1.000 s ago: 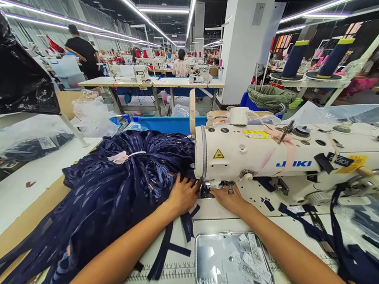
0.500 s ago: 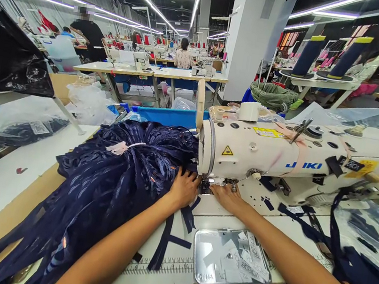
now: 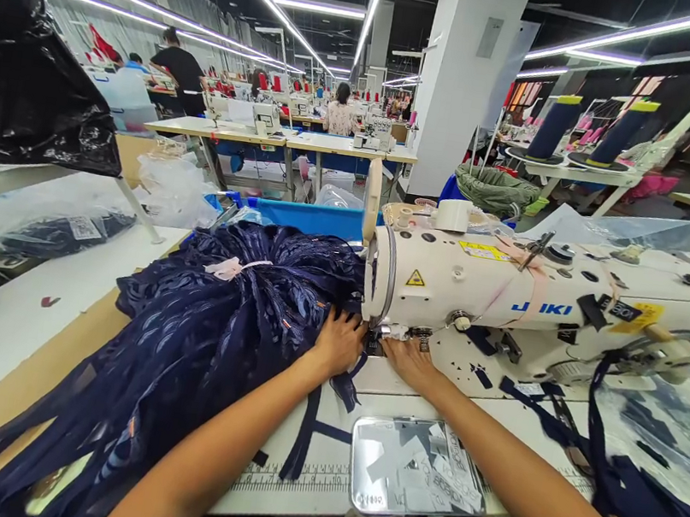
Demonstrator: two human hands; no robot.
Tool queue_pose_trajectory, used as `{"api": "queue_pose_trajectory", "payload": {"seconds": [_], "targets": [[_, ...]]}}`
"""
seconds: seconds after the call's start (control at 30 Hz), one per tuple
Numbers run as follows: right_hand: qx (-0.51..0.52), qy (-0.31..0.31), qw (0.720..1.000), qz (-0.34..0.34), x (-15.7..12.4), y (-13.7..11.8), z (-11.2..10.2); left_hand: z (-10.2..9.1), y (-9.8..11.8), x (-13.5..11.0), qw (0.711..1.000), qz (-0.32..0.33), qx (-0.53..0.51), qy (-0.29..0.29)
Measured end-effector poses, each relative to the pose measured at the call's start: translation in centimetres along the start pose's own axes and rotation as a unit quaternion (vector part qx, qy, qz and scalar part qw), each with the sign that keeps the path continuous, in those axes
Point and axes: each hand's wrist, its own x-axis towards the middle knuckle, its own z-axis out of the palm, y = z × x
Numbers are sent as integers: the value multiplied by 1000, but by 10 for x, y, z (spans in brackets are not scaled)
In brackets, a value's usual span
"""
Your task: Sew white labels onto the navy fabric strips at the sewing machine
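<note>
A white Juki sewing machine (image 3: 508, 296) stands on the table in front of me. My left hand (image 3: 338, 342) lies flat with fingers spread on navy fabric (image 3: 210, 333) just left of the needle and presser foot (image 3: 382, 333). My right hand (image 3: 411, 359) rests flat on the machine bed right of the needle, fingertips at the presser foot. The big heap of navy patterned fabric, tied with a pale strip (image 3: 230, 267), spreads left and hangs over the table's front edge. Navy strips (image 3: 303, 429) trail from under my left hand.
A metal tray (image 3: 417, 468) of paper labels sits near the front edge, by a printed ruler (image 3: 292, 480). More navy strips (image 3: 629, 482) lie at right. Black plastic bag (image 3: 23, 72), thread cones (image 3: 556, 126), a green-lined bin (image 3: 492, 185), other workstations and people are behind.
Both hands stay at the needle with little visible movement; only my head view has shifted slightly.
</note>
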Motion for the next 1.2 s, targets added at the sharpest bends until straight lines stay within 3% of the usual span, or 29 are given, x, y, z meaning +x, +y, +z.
{"api": "queue_pose_trajectory", "payload": {"seconds": [0.23,0.6,0.87,1.07,1.2], "targets": [[-27,30,998,-45,2,0,-4,3,-1,-6,1000,-10,-4,14],[1,94,990,-107,1,12,-29,6,-4,-5,1000,2,-22,14],[40,80,991,-102,5,20,-12,5,-5,-1,999,-14,-28,-4],[72,76,990,-98,16,19,-27,-2,-5,3,1000,-1,-11,-4],[43,42,988,-140,31,24,-31,-2,-11,12,1000,-11,26,-6]]}}
